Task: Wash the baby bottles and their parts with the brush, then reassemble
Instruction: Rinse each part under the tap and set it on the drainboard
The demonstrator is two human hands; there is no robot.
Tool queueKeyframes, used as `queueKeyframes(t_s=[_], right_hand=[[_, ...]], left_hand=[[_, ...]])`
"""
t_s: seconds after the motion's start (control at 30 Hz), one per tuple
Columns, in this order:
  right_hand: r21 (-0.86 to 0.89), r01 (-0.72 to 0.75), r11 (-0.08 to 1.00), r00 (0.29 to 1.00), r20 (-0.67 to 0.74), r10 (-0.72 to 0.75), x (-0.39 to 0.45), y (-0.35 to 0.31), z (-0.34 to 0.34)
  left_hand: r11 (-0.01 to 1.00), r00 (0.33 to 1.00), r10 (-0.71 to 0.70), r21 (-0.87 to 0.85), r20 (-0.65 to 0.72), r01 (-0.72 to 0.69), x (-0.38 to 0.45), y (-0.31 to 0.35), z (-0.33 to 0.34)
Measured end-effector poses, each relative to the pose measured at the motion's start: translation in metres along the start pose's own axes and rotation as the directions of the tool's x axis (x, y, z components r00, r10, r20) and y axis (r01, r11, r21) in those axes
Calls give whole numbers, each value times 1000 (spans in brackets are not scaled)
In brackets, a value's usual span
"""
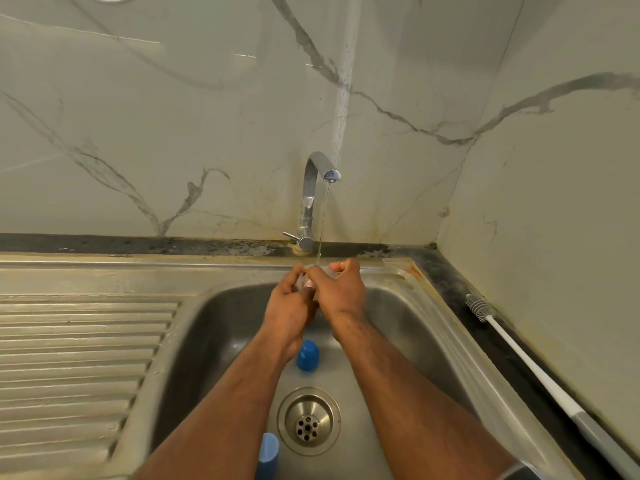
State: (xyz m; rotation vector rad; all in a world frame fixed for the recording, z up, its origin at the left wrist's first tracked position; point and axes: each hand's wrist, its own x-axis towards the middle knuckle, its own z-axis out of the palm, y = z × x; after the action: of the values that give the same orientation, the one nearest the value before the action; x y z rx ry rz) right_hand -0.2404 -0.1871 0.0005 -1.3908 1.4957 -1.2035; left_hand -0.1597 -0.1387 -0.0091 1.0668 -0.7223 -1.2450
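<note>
Both my hands meet under the running tap (317, 188), over the back of the steel sink (214, 327). My left hand (289, 306) and my right hand (341, 289) together hold a small clear bottle part (309, 284), mostly hidden by the fingers. Water falls onto it. A blue cap (307, 355) lies on the sink floor below my wrists. Another light blue part (267, 457) stands at the sink's near edge, partly cut off. The bottle brush (519, 355), white-handled with grey bristles, lies on the dark counter at the right.
A round drain (308, 421) sits in the sink floor near me. A ribbed steel draining board (76, 368) fills the left. Marble-patterned walls stand behind and to the right, forming a corner past the brush.
</note>
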Motion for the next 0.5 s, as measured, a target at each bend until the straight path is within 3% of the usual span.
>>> queueKeyframes(t_s=[0.1, 0.2, 0.27, 0.33, 0.4, 0.5], right_hand=[[-29, 7, 1000, 1000, 9, -7, 2, -1, 0], [-51, -19, 999, 999, 47, 21, 6, -4, -2], [-95, -56, 994, 993, 94, 65, 11, -5, -4], [-80, -152, 985, 957, 238, 167, 13, -5, -5], [-55, -226, 972, 897, 377, 230, 9, -6, -6], [3, -138, 990, 929, 348, 129, 7, -4, -3]], left_hand=[[995, 999, -11, -97, -39, 7, -2, 5, 0], [998, 998, -9, -61, -59, 6, 3, 4, -6], [999, 999, 33, 23, -11, -33, 1, 5, -5], [996, 994, 67, 51, 81, -71, 0, 5, -4], [998, 993, 66, -15, 93, -65, 2, 6, -5], [986, 998, 59, -155, 10, -57, 8, 8, -10]])
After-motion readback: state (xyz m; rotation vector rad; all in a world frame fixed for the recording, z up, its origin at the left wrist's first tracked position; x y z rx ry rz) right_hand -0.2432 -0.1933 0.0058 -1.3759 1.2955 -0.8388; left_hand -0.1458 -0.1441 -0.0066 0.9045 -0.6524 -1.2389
